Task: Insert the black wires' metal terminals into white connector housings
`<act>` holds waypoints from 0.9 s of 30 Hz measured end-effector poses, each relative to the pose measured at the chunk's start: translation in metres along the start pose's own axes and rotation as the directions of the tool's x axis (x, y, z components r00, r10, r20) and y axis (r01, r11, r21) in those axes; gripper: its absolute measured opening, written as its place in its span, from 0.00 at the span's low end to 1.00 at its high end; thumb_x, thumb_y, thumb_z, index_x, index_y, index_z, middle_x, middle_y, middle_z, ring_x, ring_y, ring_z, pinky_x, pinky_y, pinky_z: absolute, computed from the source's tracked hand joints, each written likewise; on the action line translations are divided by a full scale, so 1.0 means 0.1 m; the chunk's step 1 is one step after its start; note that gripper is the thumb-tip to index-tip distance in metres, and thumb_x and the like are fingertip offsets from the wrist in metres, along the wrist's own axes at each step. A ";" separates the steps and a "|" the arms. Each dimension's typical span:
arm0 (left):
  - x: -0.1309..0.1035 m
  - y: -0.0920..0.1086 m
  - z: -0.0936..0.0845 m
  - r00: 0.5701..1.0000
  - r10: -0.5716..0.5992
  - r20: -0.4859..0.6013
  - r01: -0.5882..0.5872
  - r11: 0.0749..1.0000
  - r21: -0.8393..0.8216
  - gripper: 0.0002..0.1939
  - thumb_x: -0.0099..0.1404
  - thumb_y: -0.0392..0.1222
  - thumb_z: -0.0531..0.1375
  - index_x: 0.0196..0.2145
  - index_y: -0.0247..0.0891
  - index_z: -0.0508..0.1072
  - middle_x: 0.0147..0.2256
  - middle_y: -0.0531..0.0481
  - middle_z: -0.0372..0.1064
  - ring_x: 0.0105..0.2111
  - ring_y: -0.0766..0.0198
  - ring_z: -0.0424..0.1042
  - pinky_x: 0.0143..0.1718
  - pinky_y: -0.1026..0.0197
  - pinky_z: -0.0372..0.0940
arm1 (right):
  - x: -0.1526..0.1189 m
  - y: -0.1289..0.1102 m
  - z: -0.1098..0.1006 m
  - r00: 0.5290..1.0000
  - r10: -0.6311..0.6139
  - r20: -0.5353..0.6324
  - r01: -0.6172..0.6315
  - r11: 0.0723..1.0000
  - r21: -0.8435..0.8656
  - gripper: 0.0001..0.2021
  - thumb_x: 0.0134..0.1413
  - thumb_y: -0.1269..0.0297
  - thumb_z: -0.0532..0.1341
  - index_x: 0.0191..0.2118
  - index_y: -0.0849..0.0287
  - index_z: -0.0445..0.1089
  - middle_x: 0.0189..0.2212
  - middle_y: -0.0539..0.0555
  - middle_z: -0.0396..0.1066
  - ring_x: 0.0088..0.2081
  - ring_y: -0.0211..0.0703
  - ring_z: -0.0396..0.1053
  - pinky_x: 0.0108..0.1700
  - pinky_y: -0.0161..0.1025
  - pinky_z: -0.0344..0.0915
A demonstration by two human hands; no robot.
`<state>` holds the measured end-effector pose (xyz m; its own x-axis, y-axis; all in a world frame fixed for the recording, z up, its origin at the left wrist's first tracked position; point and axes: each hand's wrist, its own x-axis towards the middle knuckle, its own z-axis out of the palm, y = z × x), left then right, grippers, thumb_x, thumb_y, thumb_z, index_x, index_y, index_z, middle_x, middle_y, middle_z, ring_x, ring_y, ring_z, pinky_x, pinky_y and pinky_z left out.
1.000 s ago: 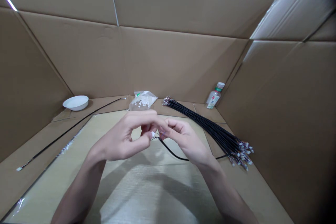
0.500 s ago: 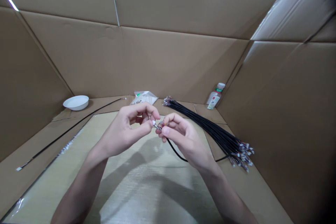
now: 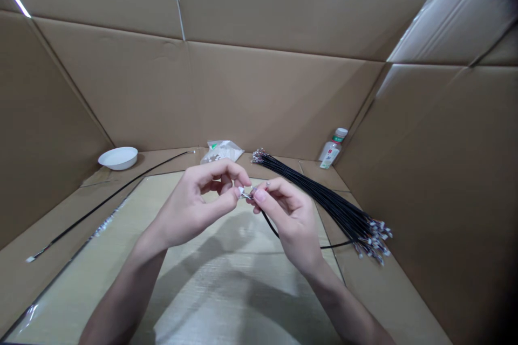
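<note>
My left hand pinches a small white connector between thumb and fingertips. Thin wires run from it into the closed fingers of my right hand, which grips the end of a black cable with its loose wires. The cable bends down behind my right hand and shows again on its far side, reaching toward the bundle of black cables. Both hands are raised over the mat, fingertips almost touching. The finest wire ends between the fingers are too small to make out.
A single black cable with white end connectors lies along the left. Farther back stand a white bowl, a clear plastic bag and a bottle. Cardboard walls enclose the pale mat.
Both hands have shifted slightly right with the connector and cable. My right thumb and fingers have moved closer together over the wires, and less of the cable's loop shows beneath them.
</note>
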<state>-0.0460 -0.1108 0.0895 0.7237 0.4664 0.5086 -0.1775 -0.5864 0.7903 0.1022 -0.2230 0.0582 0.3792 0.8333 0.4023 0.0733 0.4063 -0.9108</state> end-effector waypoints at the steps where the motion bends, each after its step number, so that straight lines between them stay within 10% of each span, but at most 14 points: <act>1: 0.00 0.00 0.00 1.000 -0.003 -0.004 0.003 1.000 0.003 0.05 0.69 0.32 0.60 0.38 0.38 0.75 0.33 0.52 0.70 0.32 0.68 0.68 0.31 0.66 0.62 | 0.00 0.00 0.00 1.000 -0.005 -0.010 0.005 1.000 -0.017 0.09 0.64 0.59 0.67 0.34 0.57 0.75 0.30 0.51 0.73 0.33 0.40 0.68 0.35 0.37 0.67; 10: 0.02 0.03 0.04 1.000 -0.002 -0.014 0.001 1.000 -0.029 0.04 0.69 0.33 0.61 0.36 0.37 0.76 0.30 0.53 0.69 0.28 0.70 0.65 0.29 0.67 0.62 | 0.00 0.07 -0.01 0.996 -0.006 -0.087 0.011 0.998 0.063 0.06 0.61 0.60 0.69 0.36 0.56 0.77 0.33 0.52 0.76 0.33 0.40 0.70 0.38 0.40 0.70; 15: 0.04 -0.04 0.04 0.991 -0.127 0.051 0.136 0.953 -0.272 0.05 0.68 0.38 0.65 0.40 0.39 0.73 0.32 0.53 0.69 0.30 0.69 0.66 0.27 0.69 0.63 | -0.02 0.03 -0.05 0.970 -0.212 -0.120 0.189 0.966 -0.177 0.05 0.61 0.68 0.68 0.32 0.55 0.75 0.31 0.51 0.74 0.33 0.42 0.70 0.37 0.42 0.68; 20: 0.10 -0.11 0.04 0.949 -0.241 0.203 0.314 0.782 -0.539 0.13 0.60 0.35 0.67 0.39 0.39 0.67 0.28 0.54 0.71 0.23 0.72 0.62 0.22 0.69 0.59 | -0.03 -0.04 -0.12 0.798 -0.597 0.085 0.549 0.661 -0.511 0.10 0.58 0.77 0.67 0.37 0.53 0.74 0.31 0.51 0.76 0.33 0.44 0.72 0.38 0.45 0.68; 27: 0.11 -0.11 0.05 0.894 -0.349 0.282 0.449 0.676 -0.585 0.14 0.52 0.32 0.66 0.35 0.37 0.66 0.24 0.57 0.65 0.19 0.75 0.60 0.20 0.69 0.55 | 0.00 -0.12 -0.15 0.646 -0.713 0.272 0.705 0.422 -0.570 0.12 0.56 0.81 0.67 0.39 0.55 0.73 0.31 0.51 0.80 0.31 0.42 0.76 0.36 0.42 0.72</act>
<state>-0.0329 -0.1022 0.0847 0.8968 0.4348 0.0823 -0.1852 0.1999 0.9622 0.1151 -0.2337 0.0676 -0.0580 0.3509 0.9346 0.8243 0.5449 -0.1534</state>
